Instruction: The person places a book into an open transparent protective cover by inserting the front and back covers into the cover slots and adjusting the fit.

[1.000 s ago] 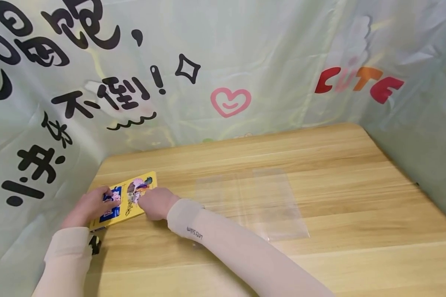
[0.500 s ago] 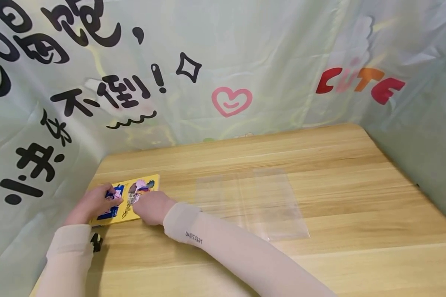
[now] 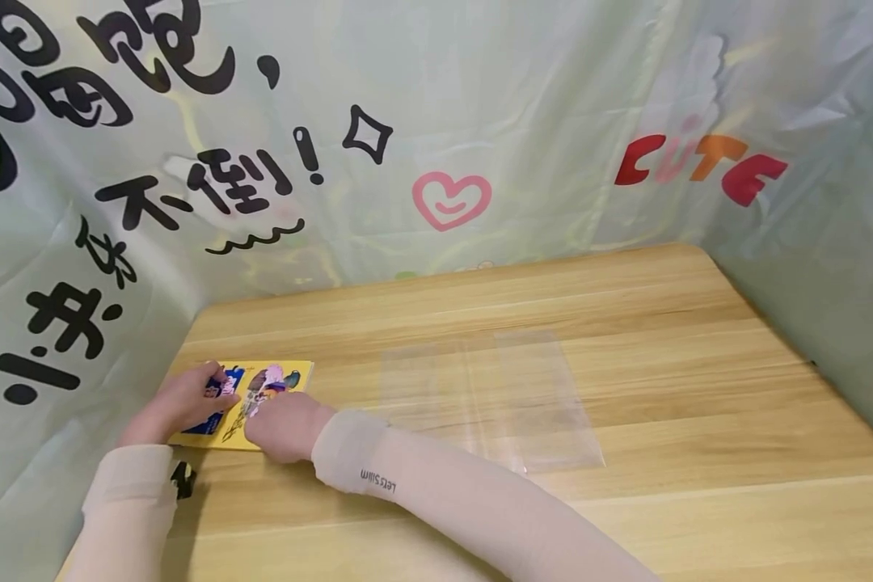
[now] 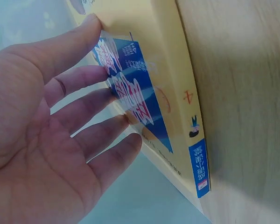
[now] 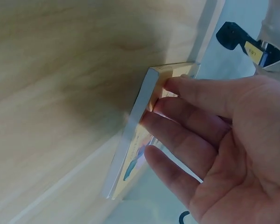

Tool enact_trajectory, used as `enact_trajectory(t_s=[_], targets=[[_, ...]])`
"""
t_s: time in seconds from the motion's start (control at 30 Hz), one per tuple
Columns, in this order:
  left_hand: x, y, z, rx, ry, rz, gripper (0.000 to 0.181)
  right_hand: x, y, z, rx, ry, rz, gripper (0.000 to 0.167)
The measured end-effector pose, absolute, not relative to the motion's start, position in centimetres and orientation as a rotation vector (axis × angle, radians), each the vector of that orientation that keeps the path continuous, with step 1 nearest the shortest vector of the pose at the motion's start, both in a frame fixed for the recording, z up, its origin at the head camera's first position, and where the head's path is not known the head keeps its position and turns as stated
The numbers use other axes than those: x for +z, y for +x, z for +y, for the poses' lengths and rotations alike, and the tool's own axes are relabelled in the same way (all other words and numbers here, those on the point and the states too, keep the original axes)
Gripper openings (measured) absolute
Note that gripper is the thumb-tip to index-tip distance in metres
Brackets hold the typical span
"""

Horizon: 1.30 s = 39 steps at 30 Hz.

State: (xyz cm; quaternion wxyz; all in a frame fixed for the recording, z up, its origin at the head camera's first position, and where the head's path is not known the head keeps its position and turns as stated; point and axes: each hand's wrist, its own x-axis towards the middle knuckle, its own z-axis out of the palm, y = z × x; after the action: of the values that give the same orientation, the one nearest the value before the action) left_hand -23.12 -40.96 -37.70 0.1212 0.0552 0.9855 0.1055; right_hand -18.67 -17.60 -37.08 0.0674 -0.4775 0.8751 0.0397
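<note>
- The right sleeve (image 3: pixel 466 485), pale pink with small dark lettering near its cuff, reaches in from the right of the yellow book (image 3: pixel 253 380), on the near side.
- The left sleeve (image 3: pixel 127 493), of the same pale pink, comes up from nearer than the book and a little to its left.
- A small black device (image 3: pixel 184 479) sits at the left cuff, just nearer than the book's lower left corner.
- The right hand (image 3: pixel 288 424) lies at the book's lower right part. Its fingers are spread and gently bent, tips on the cover beside the white page edges (image 5: pixel 133 126); it rests there without a grip.
- The left hand (image 3: pixel 189 400) lies over the book's left part. Its fingers are long and spaced apart, the tips and thumb touching the cover about the blue title panel (image 4: pixel 135 88); it too rests without gripping.
- The yellow book lies front cover up on the wooden desk (image 3: pixel 662 323), between the two hands. Its spine (image 4: pixel 190 107), on the left, bears a red 4 and a small printed figure.
- A clear plastic sheet (image 3: pixel 546 404) lies flat to the right of the book, well apart, partly hidden by the right sleeve.
- Beyond the book hangs a pale cloth backdrop (image 3: pixel 553 97), printed with black Chinese characters, a pink heart (image 3: pixel 416 194) and the word CUTE (image 3: pixel 631 162).
</note>
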Motion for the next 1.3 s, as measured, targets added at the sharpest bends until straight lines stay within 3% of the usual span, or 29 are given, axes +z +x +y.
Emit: enact_trajectory(t_s=[0.3,0.67,1.3], targets=[[-37.4,-22.8,-41.0,0.428,0.164,2.836,0.044,-36.8,-18.2,-18.5,0.019,-1.402,2.528,0.011],[-37.9,-22.7,-41.0,0.553,0.205,2.803,0.045,-36.8,-17.6,-19.2,-0.008,-1.383,2.415,0.027],[-38.2,-22.0,-39.8,0.493,0.207,2.867,0.051,-36.8,-17.3,-18.6,-0.163,-1.291,2.47,0.016]])
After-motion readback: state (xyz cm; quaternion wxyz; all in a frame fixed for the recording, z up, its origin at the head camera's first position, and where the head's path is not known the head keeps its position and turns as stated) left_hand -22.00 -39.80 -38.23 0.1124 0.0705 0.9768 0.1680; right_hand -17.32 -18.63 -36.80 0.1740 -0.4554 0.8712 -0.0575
